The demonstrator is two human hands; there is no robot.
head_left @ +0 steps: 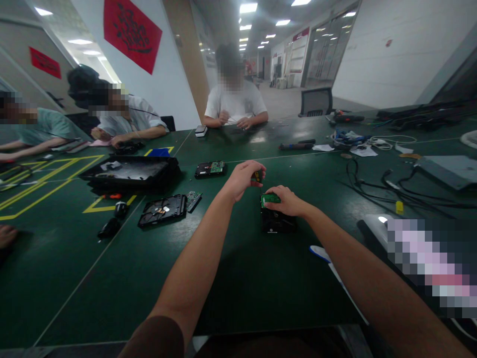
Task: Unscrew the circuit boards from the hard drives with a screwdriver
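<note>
While the left hand [246, 180] clasps a screwdriver [257, 176] by the hard drive [278, 222], the right hand [286, 200] clamps it: likely dense and stiff, best held edgewise.

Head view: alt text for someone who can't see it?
The left hand holds a tool near a black drive on a green table; the right hand touches a green board atop the drive. Two more drives and a black tray lie left; a person sits opposite.

Beyond the table [242, 278] stands a chair [316, 102]; on the table's right side lie black cables [388, 173] and a metal box [452, 171].
</note>
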